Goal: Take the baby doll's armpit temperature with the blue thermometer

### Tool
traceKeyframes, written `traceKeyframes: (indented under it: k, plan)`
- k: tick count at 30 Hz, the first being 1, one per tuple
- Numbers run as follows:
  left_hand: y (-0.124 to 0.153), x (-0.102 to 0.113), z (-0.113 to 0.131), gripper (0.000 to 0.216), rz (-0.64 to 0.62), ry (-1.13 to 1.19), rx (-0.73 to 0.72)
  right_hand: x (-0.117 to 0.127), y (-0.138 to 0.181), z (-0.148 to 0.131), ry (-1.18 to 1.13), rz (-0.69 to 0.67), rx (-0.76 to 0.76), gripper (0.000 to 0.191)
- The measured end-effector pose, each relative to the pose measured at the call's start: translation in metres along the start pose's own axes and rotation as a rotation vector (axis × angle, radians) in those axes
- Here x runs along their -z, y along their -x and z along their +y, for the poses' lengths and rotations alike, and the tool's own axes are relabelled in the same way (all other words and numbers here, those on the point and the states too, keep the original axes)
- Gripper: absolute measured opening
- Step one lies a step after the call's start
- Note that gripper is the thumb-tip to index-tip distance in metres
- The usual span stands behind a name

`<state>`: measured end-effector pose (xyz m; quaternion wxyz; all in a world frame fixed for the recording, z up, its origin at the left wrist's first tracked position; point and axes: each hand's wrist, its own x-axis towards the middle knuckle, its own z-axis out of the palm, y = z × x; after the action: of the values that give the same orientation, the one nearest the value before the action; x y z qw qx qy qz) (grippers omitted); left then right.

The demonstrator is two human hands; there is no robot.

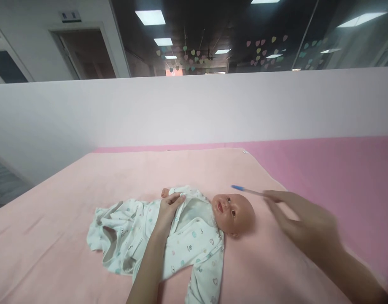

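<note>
Bald doll [243, 213] — rumpled white pastel-printed outfit [194, 245]; thin stick [243, 188] — blue-tipped.

room — peach blanket [187, 166] beyond the doll [197, 240]; blocks — doll across middle, white wall [194, 112] behind

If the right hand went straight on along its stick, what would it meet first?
Probably nothing: in the right hand, the blue-tipped stick points over the pink blanket, seemingly beyond the doll, though depth is unclear.
</note>
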<state>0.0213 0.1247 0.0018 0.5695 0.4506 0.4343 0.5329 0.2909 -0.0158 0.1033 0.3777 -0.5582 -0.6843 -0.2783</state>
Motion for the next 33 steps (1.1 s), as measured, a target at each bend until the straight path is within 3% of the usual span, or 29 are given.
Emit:
traceKeyframes:
  k: [2,4,8,11,14,18,21,24,30,33]
  plan:
    - [-0.001,0.000,-0.001,0.042,-0.021,0.015,0.021,-0.024,-0.019,-0.030,-0.191,-0.209,0.201,0.026]
    - [-0.001,0.001,-0.002,0.041,-0.049,0.023,0.041,-0.049,-0.033,-0.052,-0.238,-0.408,0.302,0.029]
    - [-0.001,0.001,-0.003,0.035,-0.116,0.078,0.041,-0.096,-0.055,-0.074,-0.062,-0.671,0.474,0.024]
    - [0.002,0.000,-0.001,0.030,-0.139,0.134,0.018,-0.123,-0.063,-0.081,0.056,-0.783,0.513,0.019]
    - [0.005,-0.001,-0.001,0.029,-0.155,0.144,0.042,-0.144,-0.065,-0.085,0.122,-0.846,0.505,0.022]
    - [0.009,-0.004,-0.001,0.025,-0.234,-0.043,-0.016,-0.161,-0.063,-0.082,0.165,-0.890,0.504,0.020]
    - [0.012,-0.006,0.003,0.025,-0.343,-0.174,-0.062,-0.164,-0.056,-0.077,0.104,-0.861,0.532,0.016]
    - [0.011,-0.006,0.009,0.035,-0.405,-0.150,-0.082,-0.164,-0.047,-0.076,-0.035,-0.856,0.570,0.015]
    - [0.003,-0.007,0.003,0.048,-0.225,-0.094,-0.066,-0.169,-0.054,-0.086,-0.089,-0.980,0.550,0.021]
    - [0.002,-0.008,0.003,0.050,-0.202,-0.139,-0.074,-0.161,-0.057,-0.091,-0.043,-0.931,0.524,0.025]
